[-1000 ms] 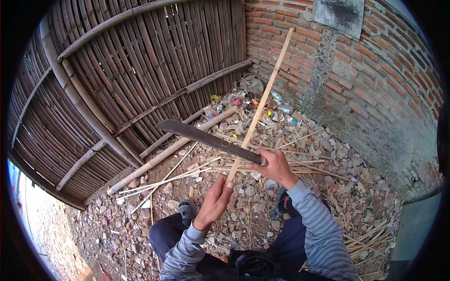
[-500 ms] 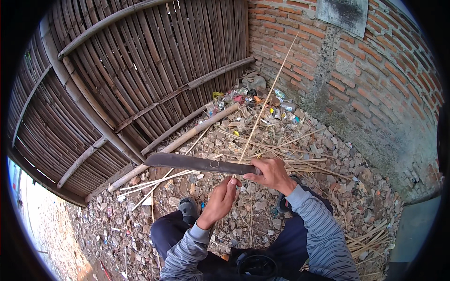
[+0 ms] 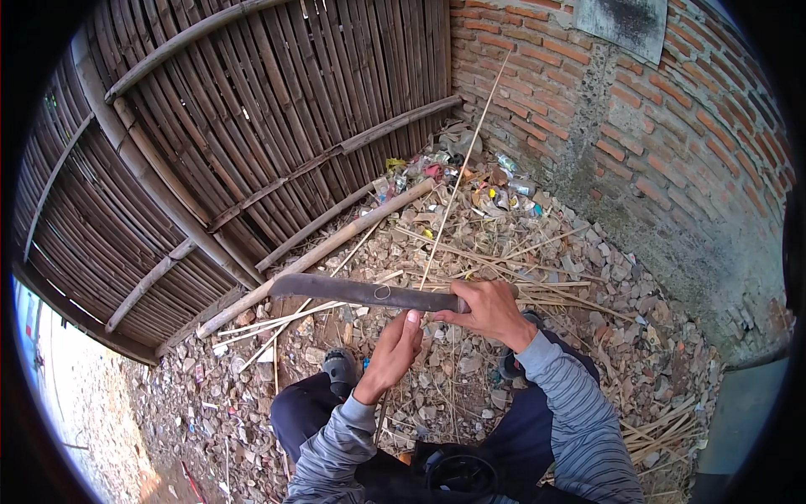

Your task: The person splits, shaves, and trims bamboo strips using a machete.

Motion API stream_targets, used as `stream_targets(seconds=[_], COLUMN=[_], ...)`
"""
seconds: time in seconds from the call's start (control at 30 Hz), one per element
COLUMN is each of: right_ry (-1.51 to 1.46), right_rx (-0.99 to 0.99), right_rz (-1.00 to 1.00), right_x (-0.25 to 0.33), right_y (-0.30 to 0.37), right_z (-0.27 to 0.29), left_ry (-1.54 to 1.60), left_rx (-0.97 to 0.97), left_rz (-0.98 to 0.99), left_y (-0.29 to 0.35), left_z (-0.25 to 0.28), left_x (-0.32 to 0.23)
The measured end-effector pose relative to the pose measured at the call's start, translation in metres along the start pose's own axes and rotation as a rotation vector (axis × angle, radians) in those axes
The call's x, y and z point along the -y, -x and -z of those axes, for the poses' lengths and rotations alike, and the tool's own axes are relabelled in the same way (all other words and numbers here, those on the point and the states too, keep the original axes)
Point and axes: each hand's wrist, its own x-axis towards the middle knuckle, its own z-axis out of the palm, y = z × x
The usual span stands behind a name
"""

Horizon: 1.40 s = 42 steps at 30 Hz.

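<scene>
My right hand [image 3: 489, 312] grips the handle of a long dark machete [image 3: 361, 292], whose blade points left and lies about level in front of me. A thin bamboo strip [image 3: 467, 149] stands nearly upright, its top leaning toward the brick wall. The blade meets the strip just above my left hand [image 3: 393, 351]. That hand is closed around the strip's lower part, thumb up. Both forearms wear grey striped sleeves.
A woven bamboo fence [image 3: 210, 143] stands to the left and a brick wall [image 3: 672, 143] to the right. Rubble covers the ground, with a thick bamboo pole [image 3: 336, 244], loose split strips [image 3: 277, 319] and coloured litter [image 3: 470, 181] in the corner. My shoe [image 3: 340, 367] rests on the stones.
The machete has come down from a tilted position to level and lower. The strip, first showing a broad face, now looks thin. Both hands have dropped slightly.
</scene>
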Motion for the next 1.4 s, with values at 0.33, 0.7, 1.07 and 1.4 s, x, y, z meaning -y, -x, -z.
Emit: stream_targets(seconds=[0.33, 0.7, 1.07, 1.4], right_ry=[-0.096, 0.173, -0.002, 0.0], right_rx=[-0.048, 0.107, 0.328, 0.126], right_rz=[-0.008, -0.007, -0.152, -0.039], right_x=[0.01, 0.009, -0.001, 0.007], right_y=[-0.001, 0.005, 0.008, 0.008], right_z=[0.001, 0.003, -0.001, -0.006], left_ry=[-0.207, -0.216, -0.264, -0.395], left_rx=[-0.132, -0.183, -0.194, -0.175], left_rz=[-0.085, -0.108, -0.106, -0.331], left_y=[-0.011, -0.015, -0.011, -0.006], left_z=[0.009, 0.015, 0.018, 0.023], left_x=[0.023, 0.027, 0.014, -0.007])
